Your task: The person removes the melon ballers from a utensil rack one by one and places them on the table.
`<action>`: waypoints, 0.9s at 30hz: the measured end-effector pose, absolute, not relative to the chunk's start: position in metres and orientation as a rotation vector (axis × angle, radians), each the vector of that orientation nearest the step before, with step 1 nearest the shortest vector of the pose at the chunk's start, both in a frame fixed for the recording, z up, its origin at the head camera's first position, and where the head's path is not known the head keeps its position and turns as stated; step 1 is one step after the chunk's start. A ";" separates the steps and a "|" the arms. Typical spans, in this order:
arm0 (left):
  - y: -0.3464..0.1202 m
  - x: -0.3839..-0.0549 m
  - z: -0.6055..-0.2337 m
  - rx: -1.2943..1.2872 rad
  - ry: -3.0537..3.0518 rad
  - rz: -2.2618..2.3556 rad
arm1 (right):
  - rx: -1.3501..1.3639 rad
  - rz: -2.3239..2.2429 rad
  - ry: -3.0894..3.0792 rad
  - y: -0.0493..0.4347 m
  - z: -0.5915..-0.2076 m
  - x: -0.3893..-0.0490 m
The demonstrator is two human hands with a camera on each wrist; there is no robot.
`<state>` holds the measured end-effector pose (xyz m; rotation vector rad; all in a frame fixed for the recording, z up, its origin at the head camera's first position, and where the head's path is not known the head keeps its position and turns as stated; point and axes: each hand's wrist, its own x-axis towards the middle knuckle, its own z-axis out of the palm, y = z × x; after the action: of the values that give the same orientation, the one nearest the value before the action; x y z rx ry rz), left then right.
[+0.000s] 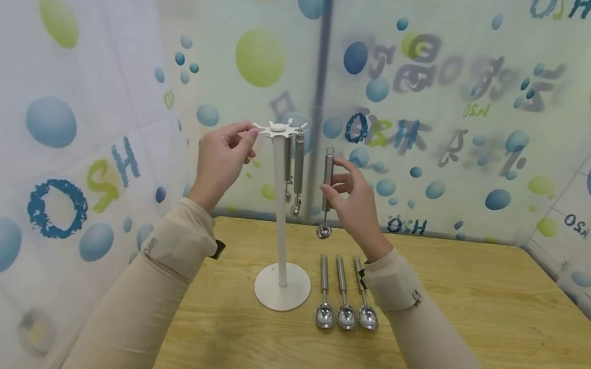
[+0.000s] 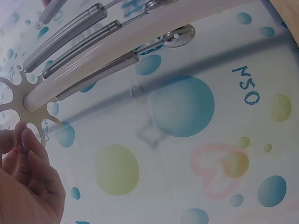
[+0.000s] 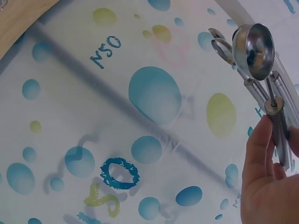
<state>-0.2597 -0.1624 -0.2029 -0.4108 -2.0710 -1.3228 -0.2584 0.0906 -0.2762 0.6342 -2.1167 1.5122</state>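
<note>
My left hand (image 1: 224, 155) pinches an arm of the hooked top (image 1: 278, 128) of a white utensil stand (image 1: 280, 221). In my right hand (image 1: 353, 202) is a steel melon baller (image 1: 328, 169), gripped by its handle just right of the stand. It hangs upright, small round bowl down and handle loop up, apart from the hooks. The right wrist view shows its cup-shaped bowl (image 3: 254, 51) close up. Three similar melon ballers (image 1: 299, 163) hang from the stand's hooks; the left wrist view shows their handles (image 2: 70, 35) around the pole.
Three steel ice cream scoops (image 1: 346, 316) lie side by side on the wooden table (image 1: 446, 306), handles pointing away, right of the stand's round white base (image 1: 271, 297). A patterned curtain (image 1: 456, 74) with blue and green spots closes off the back and sides.
</note>
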 end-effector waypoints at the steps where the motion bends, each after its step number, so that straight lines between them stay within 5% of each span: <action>1: -0.162 -0.260 -0.203 -0.410 -2.069 -1.324 | 0.626 1.507 -2.121 0.093 -0.277 -0.259; 27: -0.163 -0.259 -0.204 -0.391 -2.091 -1.311 | 0.441 1.516 -2.223 0.143 -0.304 -0.271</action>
<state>-0.2588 -0.1628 -0.2037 -0.3915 -2.0915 -1.3115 -0.2714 0.1432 -0.3042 0.4408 -2.2226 1.5160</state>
